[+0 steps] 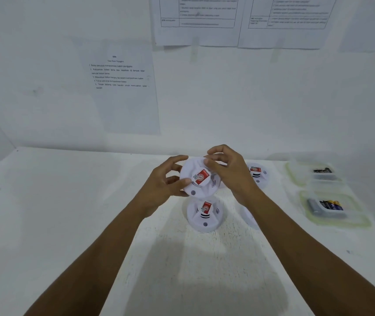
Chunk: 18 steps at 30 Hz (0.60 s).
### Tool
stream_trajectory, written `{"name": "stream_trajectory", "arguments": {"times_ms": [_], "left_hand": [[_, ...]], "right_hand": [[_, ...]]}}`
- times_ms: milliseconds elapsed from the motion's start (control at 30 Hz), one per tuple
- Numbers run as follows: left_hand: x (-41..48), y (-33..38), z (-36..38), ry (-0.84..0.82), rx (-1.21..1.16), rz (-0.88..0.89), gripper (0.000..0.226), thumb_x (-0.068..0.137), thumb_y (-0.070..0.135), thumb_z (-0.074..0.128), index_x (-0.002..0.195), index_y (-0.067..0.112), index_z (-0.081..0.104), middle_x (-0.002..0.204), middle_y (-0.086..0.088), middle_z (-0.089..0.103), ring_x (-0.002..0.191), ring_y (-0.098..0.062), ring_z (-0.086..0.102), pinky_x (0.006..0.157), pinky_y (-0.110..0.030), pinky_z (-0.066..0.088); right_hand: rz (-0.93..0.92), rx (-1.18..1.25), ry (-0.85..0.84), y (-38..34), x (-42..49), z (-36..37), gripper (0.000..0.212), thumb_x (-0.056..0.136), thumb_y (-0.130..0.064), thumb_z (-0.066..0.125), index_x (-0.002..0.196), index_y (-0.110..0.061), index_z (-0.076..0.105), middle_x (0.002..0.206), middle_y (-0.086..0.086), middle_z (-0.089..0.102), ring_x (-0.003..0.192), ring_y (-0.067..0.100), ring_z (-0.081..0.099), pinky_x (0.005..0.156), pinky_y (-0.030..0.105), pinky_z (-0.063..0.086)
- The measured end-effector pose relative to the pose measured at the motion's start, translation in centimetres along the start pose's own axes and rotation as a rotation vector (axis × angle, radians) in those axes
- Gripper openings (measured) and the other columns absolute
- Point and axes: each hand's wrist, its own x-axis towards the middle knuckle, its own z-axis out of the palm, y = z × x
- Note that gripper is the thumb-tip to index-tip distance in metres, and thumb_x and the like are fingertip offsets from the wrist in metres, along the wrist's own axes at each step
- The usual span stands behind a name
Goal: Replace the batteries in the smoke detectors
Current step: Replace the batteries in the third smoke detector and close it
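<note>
Both forearms reach over the white tabletop (pixel 68 213). Left hand (pixel 163 183) and right hand (pixel 229 172) grip a raised smoke detector (pixel 199 179) by its rim, fingers curled around it. Below it, a second detector (pixel 204 216) rests flat; a third (pixel 258 173) sits right, near two battery tubs (pixel 332 209).

Wall sheet (pixel 122 87): numbered list 1–5, print too blurred to read.
Upper wall sheets (pixel 197 19): tables, text illegible.
Smoke detector (pixel 201 179) red label: symbol only, wording unreadable.
Batteries (pixel 332 205): branding unreadable.
</note>
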Motion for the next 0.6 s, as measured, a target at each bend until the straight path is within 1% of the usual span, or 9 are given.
{"name": "stream_trajectory", "arguments": {"times_ms": [33, 100, 200, 233, 300, 367, 400, 467, 600], "left_hand": [[0.0, -0.1, 0.2, 0.016, -0.011, -0.001, 0.050, 0.086, 0.017, 0.072, 0.131, 0.027, 0.053, 0.119, -0.009, 0.059, 0.100, -0.026, 0.068, 0.075, -0.037, 0.059], [-0.3, -0.3, 0.6, 0.043, -0.043, 0.009, 0.051, 0.086, 0.016, 0.072, 0.132, 0.027, 0.054, 0.117, -0.009, 0.059, 0.101, -0.027, 0.068, 0.076, -0.038, 0.059], [-0.6, -1.3, 0.9, 0.118, -0.109, 0.011, 0.052, 0.085, 0.012, 0.072, 0.132, 0.026, 0.054, 0.115, -0.004, 0.063, 0.104, -0.026, 0.067, 0.080, -0.043, 0.059], [-0.7, -1.4, 0.9, 0.134, -0.119, 0.010, 0.052, 0.086, 0.013, 0.072, 0.133, 0.027, 0.054, 0.116, -0.003, 0.064, 0.106, -0.025, 0.067, 0.081, -0.043, 0.059], [-0.7, -1.9, 1.0, 0.139, -0.079, 0.027, 0.052, 0.087, 0.017, 0.071, 0.134, 0.029, 0.052, 0.123, -0.003, 0.062, 0.110, -0.025, 0.065, 0.085, -0.044, 0.058], [-0.4, -2.1, 1.0, 0.141, 0.015, 0.050, 0.053, 0.088, 0.023, 0.071, 0.135, 0.032, 0.051, 0.130, 0.000, 0.057, 0.116, -0.023, 0.062, 0.091, -0.043, 0.056], [-0.3, -2.1, 1.0, 0.143, 0.053, 0.060, 0.053, 0.087, 0.023, 0.071, 0.136, 0.032, 0.051, 0.131, 0.002, 0.056, 0.117, -0.021, 0.061, 0.092, -0.042, 0.056], [-0.2, -2.3, 1.0, 0.142, 0.089, 0.080, 0.053, 0.087, 0.023, 0.071, 0.135, 0.030, 0.052, 0.132, 0.003, 0.056, 0.119, -0.019, 0.060, 0.092, -0.043, 0.056], [-0.2, -2.5, 1.1, 0.146, 0.075, 0.088, 0.050, 0.087, 0.024, 0.072, 0.133, 0.029, 0.055, 0.132, 0.001, 0.059, 0.118, -0.023, 0.061, 0.091, -0.047, 0.056]], "right_hand": [[-0.001, 0.030, 0.013, 0.4, -0.2, 0.1, 0.014, 0.089, -0.021, 0.070, 0.101, -0.020, 0.063, 0.104, -0.003, 0.070, 0.101, 0.018, 0.067, 0.074, 0.030, 0.056], [0.019, 0.099, 0.020, 1.3, -0.8, 0.4, 0.015, 0.090, -0.020, 0.069, 0.104, -0.020, 0.063, 0.110, -0.001, 0.068, 0.103, 0.025, 0.066, 0.078, 0.038, 0.058], [0.042, 0.192, -0.048, 2.5, -1.9, 0.5, 0.028, 0.086, -0.015, 0.073, 0.112, -0.020, 0.062, 0.116, 0.003, 0.066, 0.100, 0.026, 0.069, 0.079, 0.047, 0.060], [0.029, 0.172, -0.067, 2.8, -2.3, 0.6, 0.034, 0.084, -0.013, 0.076, 0.114, -0.022, 0.062, 0.117, 0.003, 0.066, 0.098, 0.025, 0.070, 0.079, 0.047, 0.061], [-0.045, 0.032, -0.040, 3.5, -2.5, 0.9, 0.045, 0.079, -0.013, 0.080, 0.117, -0.025, 0.061, 0.118, -0.001, 0.065, 0.099, 0.018, 0.069, 0.079, 0.043, 0.061], [-0.135, -0.124, 0.006, 3.9, -2.4, 1.2, 0.051, 0.075, -0.018, 0.083, 0.118, -0.027, 0.058, 0.119, -0.004, 0.064, 0.102, 0.013, 0.066, 0.081, 0.037, 0.060], [-0.164, -0.175, 0.016, 4.1, -2.4, 1.4, 0.053, 0.073, -0.022, 0.084, 0.117, -0.029, 0.056, 0.120, -0.005, 0.062, 0.103, 0.013, 0.065, 0.080, 0.036, 0.060], [-0.195, -0.229, 0.027, 4.2, -2.2, 1.4, 0.055, 0.071, -0.027, 0.084, 0.117, -0.031, 0.054, 0.120, -0.004, 0.061, 0.104, 0.014, 0.063, 0.078, 0.036, 0.060], [-0.226, -0.259, 0.030, 4.3, -2.1, 1.1, 0.054, 0.072, -0.027, 0.084, 0.115, -0.032, 0.052, 0.117, -0.003, 0.062, 0.101, 0.013, 0.064, 0.077, 0.035, 0.060]]}}
